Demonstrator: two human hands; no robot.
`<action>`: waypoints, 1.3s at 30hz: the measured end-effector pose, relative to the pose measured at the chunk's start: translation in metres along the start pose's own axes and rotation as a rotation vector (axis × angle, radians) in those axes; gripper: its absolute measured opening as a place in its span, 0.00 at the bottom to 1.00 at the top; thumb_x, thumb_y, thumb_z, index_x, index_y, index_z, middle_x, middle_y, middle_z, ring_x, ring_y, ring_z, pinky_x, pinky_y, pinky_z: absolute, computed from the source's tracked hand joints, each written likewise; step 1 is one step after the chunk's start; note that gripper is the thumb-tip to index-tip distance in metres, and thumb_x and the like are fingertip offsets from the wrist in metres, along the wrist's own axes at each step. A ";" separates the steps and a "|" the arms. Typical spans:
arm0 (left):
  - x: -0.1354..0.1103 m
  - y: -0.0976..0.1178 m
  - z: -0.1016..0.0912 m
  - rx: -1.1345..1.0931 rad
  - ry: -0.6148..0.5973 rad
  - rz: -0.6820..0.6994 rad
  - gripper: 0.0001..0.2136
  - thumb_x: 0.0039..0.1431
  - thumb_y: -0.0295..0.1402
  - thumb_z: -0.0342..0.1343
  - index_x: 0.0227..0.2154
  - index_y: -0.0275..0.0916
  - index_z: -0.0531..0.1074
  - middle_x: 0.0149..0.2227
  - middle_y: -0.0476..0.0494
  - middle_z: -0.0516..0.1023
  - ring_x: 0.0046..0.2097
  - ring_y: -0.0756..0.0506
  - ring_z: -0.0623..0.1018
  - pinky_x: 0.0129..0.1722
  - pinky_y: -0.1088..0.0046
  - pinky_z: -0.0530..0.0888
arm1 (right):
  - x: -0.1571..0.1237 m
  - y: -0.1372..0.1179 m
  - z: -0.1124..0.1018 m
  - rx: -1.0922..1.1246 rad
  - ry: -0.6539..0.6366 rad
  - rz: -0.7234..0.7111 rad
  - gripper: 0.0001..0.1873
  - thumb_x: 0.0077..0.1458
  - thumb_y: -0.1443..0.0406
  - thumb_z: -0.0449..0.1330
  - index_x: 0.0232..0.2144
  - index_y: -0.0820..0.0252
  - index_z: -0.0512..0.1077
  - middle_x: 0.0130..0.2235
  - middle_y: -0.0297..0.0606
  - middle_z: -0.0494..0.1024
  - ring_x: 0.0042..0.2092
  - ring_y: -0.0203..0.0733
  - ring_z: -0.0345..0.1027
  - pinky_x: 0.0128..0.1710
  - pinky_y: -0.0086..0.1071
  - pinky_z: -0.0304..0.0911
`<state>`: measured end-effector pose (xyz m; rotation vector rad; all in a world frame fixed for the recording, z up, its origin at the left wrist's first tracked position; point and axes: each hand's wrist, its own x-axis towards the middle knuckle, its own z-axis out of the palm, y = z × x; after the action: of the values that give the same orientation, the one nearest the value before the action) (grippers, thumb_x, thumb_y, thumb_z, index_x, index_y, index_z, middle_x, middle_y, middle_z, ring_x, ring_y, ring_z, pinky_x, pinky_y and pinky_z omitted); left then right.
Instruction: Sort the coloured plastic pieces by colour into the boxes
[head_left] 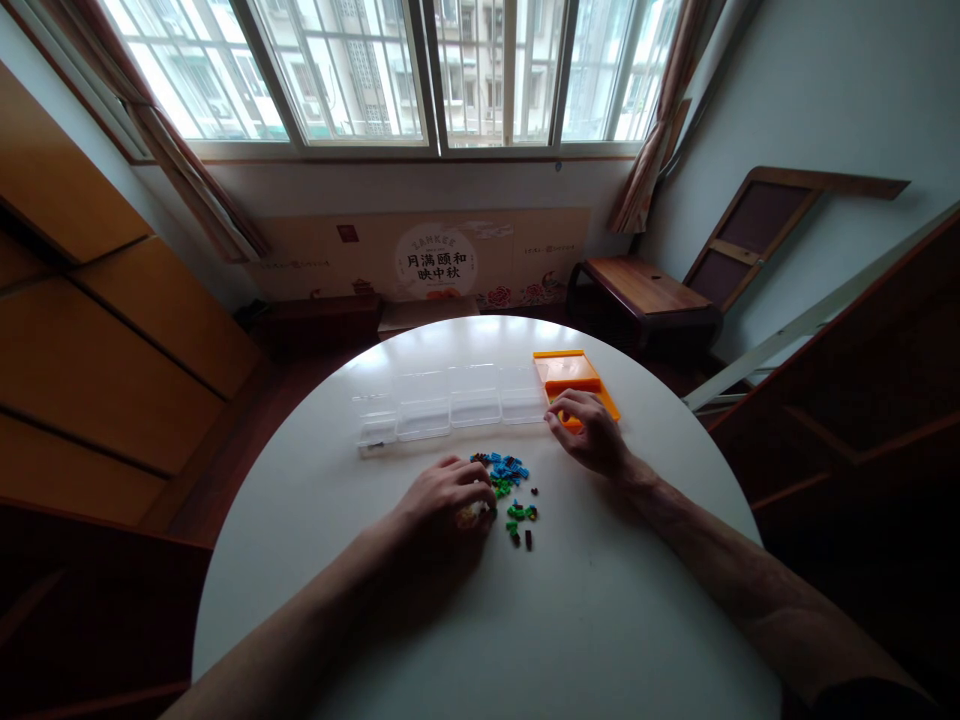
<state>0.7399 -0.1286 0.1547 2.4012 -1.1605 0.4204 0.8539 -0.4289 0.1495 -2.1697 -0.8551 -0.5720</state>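
Note:
My left hand point(448, 492) rests low over the table, fingers curled down at the left side of a pile of small toy bricks. Blue bricks point(510, 468) lie at the back of the pile, with green bricks point(501, 487) just nearer. Tan pieces point(469, 516) show beneath my left palm. My right hand point(589, 432) is at an open orange plastic case point(610, 400), its fingers bent and drawn together over the near left part. Whatever is between the fingertips of either hand is hidden or too small to name. A few green and dark brown bricks point(528, 540) lie between the hands.
Clear plastic boxes with compartments point(474, 412) stand in a row left of the orange case, lids raised. All this is on a round white table point(600, 620). Beyond its edge are a wooden stool-like seat point(645, 285), a window point(360, 70) and wooden cabinets point(112, 350).

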 end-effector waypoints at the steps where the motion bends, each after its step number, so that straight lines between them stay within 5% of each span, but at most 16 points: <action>1: 0.000 0.001 0.000 -0.006 0.007 0.000 0.03 0.64 0.32 0.63 0.39 0.44 0.80 0.43 0.46 0.84 0.42 0.47 0.83 0.49 0.69 0.76 | 0.000 0.000 0.000 0.002 -0.002 0.001 0.09 0.68 0.64 0.61 0.33 0.55 0.76 0.36 0.38 0.80 0.40 0.47 0.74 0.50 0.44 0.68; 10: 0.007 0.008 -0.003 -0.052 0.117 -0.026 0.03 0.73 0.30 0.59 0.44 0.41 0.77 0.45 0.41 0.85 0.47 0.45 0.85 0.48 0.69 0.77 | 0.001 -0.007 -0.003 0.024 0.007 -0.125 0.07 0.67 0.67 0.61 0.35 0.54 0.76 0.37 0.38 0.81 0.41 0.47 0.75 0.51 0.46 0.69; 20: 0.008 0.010 -0.001 -0.121 0.262 -0.131 0.02 0.72 0.30 0.62 0.44 0.40 0.77 0.38 0.48 0.87 0.34 0.50 0.83 0.45 0.71 0.76 | -0.005 -0.038 0.003 0.134 -0.295 -0.526 0.08 0.68 0.62 0.65 0.48 0.52 0.78 0.42 0.38 0.84 0.42 0.44 0.76 0.51 0.43 0.71; 39: 0.007 0.009 0.003 -0.229 0.255 -0.170 0.03 0.70 0.33 0.66 0.39 0.41 0.80 0.33 0.50 0.85 0.31 0.51 0.81 0.41 0.73 0.76 | -0.005 -0.044 0.012 0.118 -0.224 -0.697 0.07 0.71 0.63 0.66 0.49 0.53 0.78 0.43 0.35 0.87 0.42 0.41 0.78 0.51 0.39 0.72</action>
<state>0.7370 -0.1397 0.1581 2.1533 -0.8381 0.4922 0.8209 -0.3991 0.1590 -1.8172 -1.7449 -0.5881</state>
